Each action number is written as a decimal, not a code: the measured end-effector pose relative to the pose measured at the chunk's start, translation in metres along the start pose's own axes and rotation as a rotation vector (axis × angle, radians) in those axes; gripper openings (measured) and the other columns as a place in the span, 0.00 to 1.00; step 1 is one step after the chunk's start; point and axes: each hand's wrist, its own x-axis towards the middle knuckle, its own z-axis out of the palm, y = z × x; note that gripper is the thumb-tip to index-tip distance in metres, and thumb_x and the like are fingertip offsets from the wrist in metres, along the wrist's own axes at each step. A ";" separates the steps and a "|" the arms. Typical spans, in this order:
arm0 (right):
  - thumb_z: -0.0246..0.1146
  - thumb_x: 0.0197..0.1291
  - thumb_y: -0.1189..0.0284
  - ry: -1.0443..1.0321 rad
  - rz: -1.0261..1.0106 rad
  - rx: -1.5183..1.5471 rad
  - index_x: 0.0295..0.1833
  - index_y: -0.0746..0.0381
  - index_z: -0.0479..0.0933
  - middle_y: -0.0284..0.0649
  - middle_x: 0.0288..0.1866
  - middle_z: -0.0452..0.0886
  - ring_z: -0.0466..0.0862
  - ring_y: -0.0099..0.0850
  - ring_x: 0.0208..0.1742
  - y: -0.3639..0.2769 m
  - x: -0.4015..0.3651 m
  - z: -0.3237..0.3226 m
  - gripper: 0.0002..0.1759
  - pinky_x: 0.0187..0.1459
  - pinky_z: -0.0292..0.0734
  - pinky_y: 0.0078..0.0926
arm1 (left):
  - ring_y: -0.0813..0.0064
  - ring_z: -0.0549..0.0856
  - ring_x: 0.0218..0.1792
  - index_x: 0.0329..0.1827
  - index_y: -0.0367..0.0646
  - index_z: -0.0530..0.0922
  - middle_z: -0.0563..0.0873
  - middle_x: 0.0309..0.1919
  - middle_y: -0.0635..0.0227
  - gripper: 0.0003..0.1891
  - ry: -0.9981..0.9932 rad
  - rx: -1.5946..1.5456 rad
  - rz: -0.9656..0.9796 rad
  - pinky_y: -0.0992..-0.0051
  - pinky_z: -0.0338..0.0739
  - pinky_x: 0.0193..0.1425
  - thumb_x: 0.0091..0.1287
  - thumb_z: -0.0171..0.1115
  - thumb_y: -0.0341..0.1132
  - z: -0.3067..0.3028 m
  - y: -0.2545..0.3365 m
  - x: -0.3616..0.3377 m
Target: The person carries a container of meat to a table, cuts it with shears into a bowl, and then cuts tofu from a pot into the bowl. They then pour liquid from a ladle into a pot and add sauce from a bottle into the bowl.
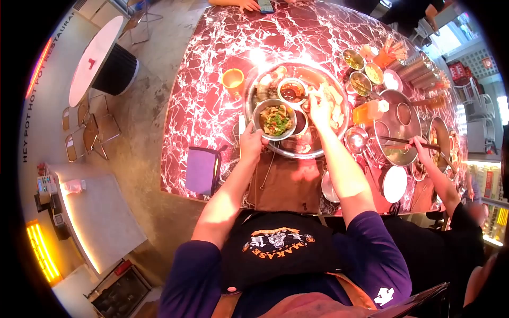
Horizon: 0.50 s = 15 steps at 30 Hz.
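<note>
Left hand (251, 142): I see it closed on the near-left rim of the metal bowl (277, 138), probably to keep the food (274, 120) level.
Metal bowl: above the round tray's (307, 156) near-left part, perhaps to catch drips inside.
Right hand (319, 108): fingers drawn narrow over the tray, right of the sauce bowl (292, 79); I cannot tell whether they pinch anything.
Yellow cup (233, 89): on the counter (191, 114), left of the tray, seemingly kept clear of both arms.

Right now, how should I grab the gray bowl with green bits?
I'd take the gray bowl by its left rim, from the left like the left grip: the round rim gives an edge, and sauce bowls crowd the right.
</note>
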 end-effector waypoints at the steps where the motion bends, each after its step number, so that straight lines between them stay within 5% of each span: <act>1: 0.62 0.64 0.69 -0.015 0.038 0.075 0.42 0.65 0.81 0.41 0.28 0.83 0.82 0.33 0.29 0.005 0.004 -0.004 0.10 0.38 0.78 0.32 | 0.85 0.78 0.17 0.72 0.41 0.65 0.82 0.24 0.71 0.26 0.010 -0.012 0.004 0.86 0.68 0.18 0.70 0.54 0.26 0.002 0.000 0.002; 4: 0.58 0.69 0.71 -0.069 0.132 0.167 0.45 0.67 0.80 0.35 0.29 0.81 0.79 0.19 0.28 -0.017 0.012 -0.026 0.11 0.33 0.75 0.18 | 0.81 0.79 0.17 0.72 0.42 0.66 0.82 0.22 0.68 0.27 0.027 0.010 0.032 0.83 0.70 0.18 0.69 0.54 0.27 0.008 -0.005 0.017; 7: 0.59 0.69 0.72 -0.082 0.226 0.434 0.44 0.66 0.81 0.36 0.34 0.84 0.81 0.18 0.32 -0.077 -0.009 -0.051 0.09 0.37 0.76 0.16 | 0.81 0.79 0.17 0.72 0.43 0.67 0.81 0.22 0.68 0.27 0.005 -0.074 0.058 0.82 0.70 0.18 0.68 0.54 0.27 0.021 -0.001 0.030; 9: 0.60 0.68 0.73 -0.106 0.222 0.278 0.45 0.66 0.82 0.38 0.36 0.84 0.83 0.19 0.36 -0.088 -0.017 -0.056 0.09 0.40 0.77 0.17 | 0.80 0.79 0.17 0.72 0.43 0.67 0.81 0.23 0.68 0.27 -0.008 -0.049 0.033 0.81 0.70 0.18 0.68 0.54 0.26 0.024 0.004 0.034; 11: 0.61 0.67 0.73 -0.137 -0.316 -0.037 0.49 0.65 0.81 0.38 0.38 0.84 0.83 0.21 0.38 -0.082 -0.019 -0.057 0.10 0.42 0.78 0.18 | 0.81 0.79 0.17 0.72 0.43 0.67 0.81 0.24 0.68 0.26 -0.047 -0.031 0.005 0.81 0.70 0.17 0.68 0.53 0.26 0.028 0.007 0.037; 12: 0.60 0.67 0.75 -0.097 -0.349 -0.047 0.51 0.65 0.81 0.38 0.39 0.84 0.83 0.23 0.39 -0.081 -0.019 -0.056 0.11 0.43 0.78 0.19 | 0.81 0.79 0.17 0.72 0.43 0.67 0.81 0.24 0.68 0.26 -0.049 -0.028 0.005 0.81 0.70 0.17 0.68 0.53 0.26 0.029 0.008 0.039; 15: 0.59 0.67 0.77 -0.044 -0.052 0.194 0.51 0.65 0.81 0.38 0.39 0.84 0.83 0.22 0.38 -0.075 -0.012 -0.050 0.10 0.43 0.78 0.18 | 0.81 0.79 0.17 0.71 0.42 0.67 0.81 0.24 0.69 0.26 -0.038 -0.014 0.019 0.82 0.69 0.17 0.68 0.53 0.26 0.030 0.017 0.043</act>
